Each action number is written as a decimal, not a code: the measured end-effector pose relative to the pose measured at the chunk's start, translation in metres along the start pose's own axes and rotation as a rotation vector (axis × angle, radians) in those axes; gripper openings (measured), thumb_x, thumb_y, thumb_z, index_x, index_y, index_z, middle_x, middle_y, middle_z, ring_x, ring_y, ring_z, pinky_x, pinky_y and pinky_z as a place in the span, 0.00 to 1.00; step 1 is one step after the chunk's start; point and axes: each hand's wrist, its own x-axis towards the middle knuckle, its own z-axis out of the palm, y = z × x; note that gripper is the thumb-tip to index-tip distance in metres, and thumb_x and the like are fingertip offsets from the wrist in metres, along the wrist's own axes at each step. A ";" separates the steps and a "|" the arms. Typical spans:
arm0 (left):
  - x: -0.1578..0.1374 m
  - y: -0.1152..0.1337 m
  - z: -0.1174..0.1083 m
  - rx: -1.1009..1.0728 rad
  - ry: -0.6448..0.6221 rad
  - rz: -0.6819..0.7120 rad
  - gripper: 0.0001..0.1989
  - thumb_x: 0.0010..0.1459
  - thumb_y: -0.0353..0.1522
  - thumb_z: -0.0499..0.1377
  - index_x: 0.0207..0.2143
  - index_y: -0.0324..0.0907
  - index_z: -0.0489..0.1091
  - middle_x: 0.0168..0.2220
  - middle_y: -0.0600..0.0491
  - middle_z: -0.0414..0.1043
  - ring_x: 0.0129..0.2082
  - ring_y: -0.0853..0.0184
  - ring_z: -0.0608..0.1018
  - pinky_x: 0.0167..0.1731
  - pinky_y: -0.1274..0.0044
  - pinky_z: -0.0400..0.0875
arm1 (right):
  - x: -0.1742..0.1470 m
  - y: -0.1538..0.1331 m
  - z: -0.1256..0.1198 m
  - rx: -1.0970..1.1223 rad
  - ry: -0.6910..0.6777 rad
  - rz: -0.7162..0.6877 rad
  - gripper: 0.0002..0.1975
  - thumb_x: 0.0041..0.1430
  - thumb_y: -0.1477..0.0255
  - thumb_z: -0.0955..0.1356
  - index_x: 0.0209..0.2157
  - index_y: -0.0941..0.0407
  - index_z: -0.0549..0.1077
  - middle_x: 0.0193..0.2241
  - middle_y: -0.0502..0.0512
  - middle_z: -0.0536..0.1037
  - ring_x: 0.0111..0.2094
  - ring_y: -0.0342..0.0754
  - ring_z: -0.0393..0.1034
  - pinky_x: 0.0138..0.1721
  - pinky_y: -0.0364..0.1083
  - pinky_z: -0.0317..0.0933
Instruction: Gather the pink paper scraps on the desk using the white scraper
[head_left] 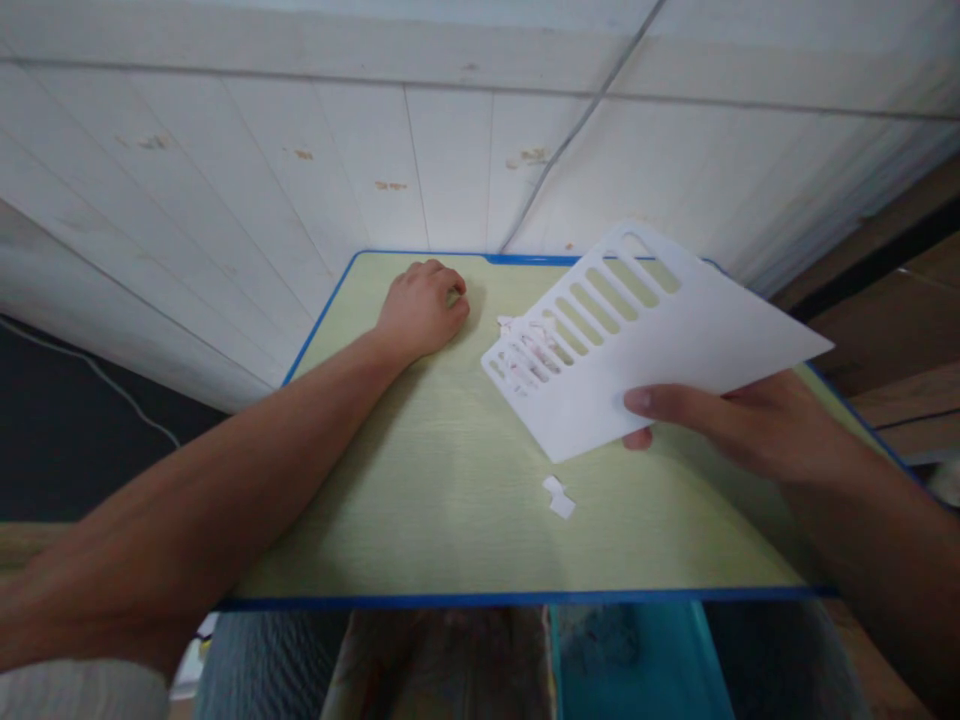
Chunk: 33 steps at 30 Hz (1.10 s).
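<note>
My right hand [757, 425] pinches a thin white slotted sheet [660, 345] by its near edge, thumb on top and a fingertip showing beneath. A row of rounded slots, longer toward the far end, runs along the sheet's left side. Small scraps with reddish marks [504, 324] lie by its left corner and show through the shorter slots. My left hand [426, 308] rests on the table to the left, fingers curled loosely, with nothing visible in them. Two white scraps [561, 503] lie nearer to me, below the sheet.
The pale green table [420, 500] has a blue edge and stands against a white panelled wall [360, 150]. A grey cable [577, 125] runs down the wall behind it. Below the near edge, a teal bin [645, 670] is between my legs, beside a brown container [450, 665].
</note>
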 end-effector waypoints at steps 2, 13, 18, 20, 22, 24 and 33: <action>0.000 0.000 0.001 -0.007 -0.001 0.002 0.13 0.74 0.34 0.63 0.51 0.48 0.89 0.57 0.41 0.88 0.62 0.44 0.85 0.69 0.49 0.80 | 0.002 -0.005 -0.004 -0.009 0.050 -0.028 0.24 0.73 0.51 0.84 0.27 0.48 0.85 0.25 0.53 0.86 0.30 0.57 0.84 0.43 0.56 0.83; 0.002 0.004 -0.001 -0.050 0.001 -0.007 0.14 0.70 0.33 0.66 0.53 0.47 0.90 0.60 0.37 0.88 0.65 0.38 0.83 0.71 0.45 0.78 | -0.084 -0.011 0.015 -0.116 0.260 0.166 0.25 0.79 0.52 0.79 0.26 0.46 0.86 0.30 0.55 0.88 0.38 0.63 0.86 0.58 0.62 0.83; 0.003 0.002 0.003 -0.029 0.045 -0.009 0.13 0.70 0.34 0.66 0.52 0.50 0.90 0.58 0.40 0.89 0.65 0.40 0.82 0.71 0.48 0.77 | -0.109 0.020 0.039 -0.029 0.419 0.177 0.27 0.77 0.50 0.80 0.24 0.46 0.86 0.30 0.55 0.89 0.40 0.64 0.87 0.61 0.63 0.84; 0.002 0.003 0.003 0.003 0.048 -0.009 0.14 0.71 0.34 0.65 0.52 0.48 0.90 0.58 0.38 0.89 0.65 0.39 0.82 0.70 0.47 0.76 | -0.106 0.025 0.039 -0.022 0.384 0.160 0.28 0.79 0.52 0.78 0.22 0.46 0.85 0.30 0.56 0.90 0.39 0.63 0.87 0.60 0.62 0.84; 0.000 0.008 0.000 0.055 0.034 -0.004 0.16 0.72 0.33 0.63 0.54 0.45 0.90 0.59 0.35 0.88 0.66 0.37 0.82 0.70 0.45 0.75 | -0.099 0.029 0.036 0.011 0.331 0.172 0.28 0.79 0.54 0.77 0.22 0.47 0.84 0.29 0.57 0.89 0.38 0.63 0.87 0.55 0.61 0.85; -0.004 0.016 -0.006 0.126 -0.002 -0.008 0.19 0.75 0.33 0.60 0.56 0.42 0.90 0.61 0.32 0.88 0.68 0.35 0.82 0.71 0.44 0.74 | -0.093 0.033 0.035 0.066 0.323 0.189 0.27 0.76 0.55 0.78 0.21 0.48 0.84 0.26 0.58 0.88 0.34 0.62 0.85 0.47 0.59 0.85; -0.076 0.035 -0.058 0.288 -0.151 -0.173 0.26 0.80 0.37 0.60 0.72 0.38 0.85 0.72 0.33 0.83 0.76 0.39 0.80 0.77 0.50 0.75 | -0.082 0.047 0.046 0.303 0.459 0.189 0.16 0.60 0.56 0.80 0.27 0.50 0.80 0.21 0.55 0.82 0.23 0.54 0.76 0.32 0.53 0.78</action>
